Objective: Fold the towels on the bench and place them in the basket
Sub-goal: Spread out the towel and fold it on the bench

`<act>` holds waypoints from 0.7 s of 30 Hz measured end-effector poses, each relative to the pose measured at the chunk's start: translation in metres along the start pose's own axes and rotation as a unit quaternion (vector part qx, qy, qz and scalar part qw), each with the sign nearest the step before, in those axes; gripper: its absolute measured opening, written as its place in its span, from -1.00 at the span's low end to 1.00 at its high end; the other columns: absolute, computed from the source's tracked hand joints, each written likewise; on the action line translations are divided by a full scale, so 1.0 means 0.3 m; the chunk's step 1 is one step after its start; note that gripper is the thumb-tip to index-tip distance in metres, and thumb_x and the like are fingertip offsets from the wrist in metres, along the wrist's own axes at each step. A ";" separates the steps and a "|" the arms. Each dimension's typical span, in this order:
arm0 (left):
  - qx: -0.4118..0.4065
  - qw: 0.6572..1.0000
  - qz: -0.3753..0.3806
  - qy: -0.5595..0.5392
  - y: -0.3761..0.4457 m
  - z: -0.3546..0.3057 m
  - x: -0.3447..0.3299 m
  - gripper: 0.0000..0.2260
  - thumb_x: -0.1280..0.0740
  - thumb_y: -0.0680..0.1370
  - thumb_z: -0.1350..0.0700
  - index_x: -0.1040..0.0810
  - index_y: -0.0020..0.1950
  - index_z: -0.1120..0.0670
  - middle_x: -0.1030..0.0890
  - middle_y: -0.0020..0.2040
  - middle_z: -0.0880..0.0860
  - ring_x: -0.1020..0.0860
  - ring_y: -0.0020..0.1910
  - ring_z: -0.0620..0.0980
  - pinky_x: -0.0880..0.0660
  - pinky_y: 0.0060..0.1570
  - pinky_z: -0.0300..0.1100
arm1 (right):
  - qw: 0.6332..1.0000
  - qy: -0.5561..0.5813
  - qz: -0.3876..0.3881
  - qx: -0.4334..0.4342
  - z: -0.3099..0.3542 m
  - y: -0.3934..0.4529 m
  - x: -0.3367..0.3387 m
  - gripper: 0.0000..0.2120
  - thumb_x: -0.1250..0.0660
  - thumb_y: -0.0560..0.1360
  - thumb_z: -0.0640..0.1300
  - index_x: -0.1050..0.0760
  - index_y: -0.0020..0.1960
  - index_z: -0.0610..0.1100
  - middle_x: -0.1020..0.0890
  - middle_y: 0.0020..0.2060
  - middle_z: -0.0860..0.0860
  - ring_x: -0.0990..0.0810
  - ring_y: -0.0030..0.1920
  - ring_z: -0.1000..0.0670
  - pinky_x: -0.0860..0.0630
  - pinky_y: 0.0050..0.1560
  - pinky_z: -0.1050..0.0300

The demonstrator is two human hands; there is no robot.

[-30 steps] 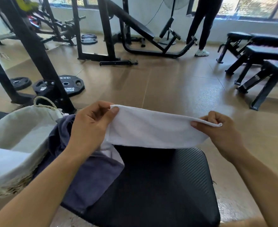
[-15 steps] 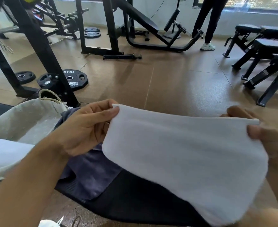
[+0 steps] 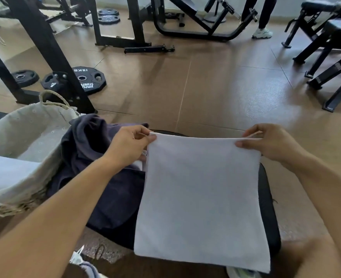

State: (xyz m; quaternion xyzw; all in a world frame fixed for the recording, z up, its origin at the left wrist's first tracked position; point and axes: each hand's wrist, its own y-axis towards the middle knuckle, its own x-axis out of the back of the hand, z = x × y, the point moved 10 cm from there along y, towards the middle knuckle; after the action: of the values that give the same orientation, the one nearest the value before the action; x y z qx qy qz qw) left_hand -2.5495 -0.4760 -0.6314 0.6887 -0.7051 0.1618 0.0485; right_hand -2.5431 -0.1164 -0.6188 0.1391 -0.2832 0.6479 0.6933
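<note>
- Head view, change since half a second back: the white towel (image 3: 201,199), then held slanting in the air toward the lower right, now lies spread flat over the black bench (image 3: 267,213), its far edge straight across between the two hands and its near edge hanging past the bench's front.
- Head view, change since one second back: the towel was then a narrow folded band stretched between the hands; it now shows as one broad panel.
- Left hand (image 3: 128,146): forearm reaching in from lower left, thumb and forefinger pinched shut on the towel's far-left corner (other fingers curled beneath).
- Right hand (image 3: 272,144): forearm reaching in from lower right, fingers closed on the far-right corner, thumb lying on top of the edge.
- Dark towel (image 3: 99,163): crumpled on the left part of the bench, under the left forearm, touching the white towel's left edge.
- Basket (image 3: 31,129): cloth-lined, rope handle, just left of the dark towel; a folded white towel (image 3: 7,173) rests inside.
- Weight plates (image 3: 89,80): on the floor beyond the basket.
</note>
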 end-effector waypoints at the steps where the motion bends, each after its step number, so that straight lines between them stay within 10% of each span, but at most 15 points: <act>1: 0.001 1.000 -0.011 -0.002 0.009 0.003 0.003 -0.89 -0.40 0.59 0.19 -0.62 0.00 0.24 -0.69 -0.13 0.17 -0.60 -0.27 0.02 -0.65 -0.30 -0.02 | 1.000 -0.002 -0.011 0.007 0.001 0.008 0.003 -0.74 -0.63 0.37 -0.14 -0.64 -0.02 -0.16 -0.71 -0.12 -0.04 -0.67 -0.23 0.05 -0.59 -0.32 0.25; 5: -0.022 0.999 -0.034 0.027 0.043 0.010 0.011 -0.92 -0.40 0.60 0.16 -0.64 -0.01 0.17 -0.71 -0.09 0.13 -0.62 -0.22 0.05 -0.68 -0.28 0.05 | 0.998 -0.037 -0.057 0.010 -0.030 0.050 0.015 -0.79 -0.67 0.29 0.00 -0.69 -0.17 -0.01 -0.71 -0.14 -0.01 -0.69 -0.07 -0.08 -0.65 0.04 -0.09; 13: -0.138 0.958 -0.124 0.217 0.041 -0.039 0.005 -0.75 -0.38 0.59 0.10 -0.59 0.28 -0.01 -0.67 0.13 -0.12 -0.62 0.08 -0.14 -0.55 0.10 -0.16 | 0.997 -0.043 -0.060 -0.012 -0.099 0.120 -0.044 -0.81 -0.64 0.32 0.02 -0.67 -0.25 -0.02 -0.68 -0.29 0.02 -0.66 -0.22 -0.04 -0.61 -0.13 0.04; 21: -0.176 0.877 0.165 0.415 -0.097 0.134 -0.428 -0.44 -0.08 0.69 -0.17 -0.08 0.65 -0.01 0.00 0.67 -0.03 0.11 0.64 -0.08 0.22 0.54 -0.23 | 0.994 -0.066 -0.012 -0.090 -0.213 0.176 -0.097 -0.62 -0.57 0.30 0.25 -0.62 -0.09 0.00 -0.70 -0.11 0.01 -0.70 -0.05 -0.08 -0.69 0.01 -0.14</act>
State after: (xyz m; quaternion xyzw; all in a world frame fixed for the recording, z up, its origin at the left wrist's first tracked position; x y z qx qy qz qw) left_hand -2.5087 -0.3651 -0.7020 0.4118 -0.7409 0.3111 0.4298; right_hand -2.5810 -0.0982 -0.6959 0.1221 -0.3840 0.6005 0.6906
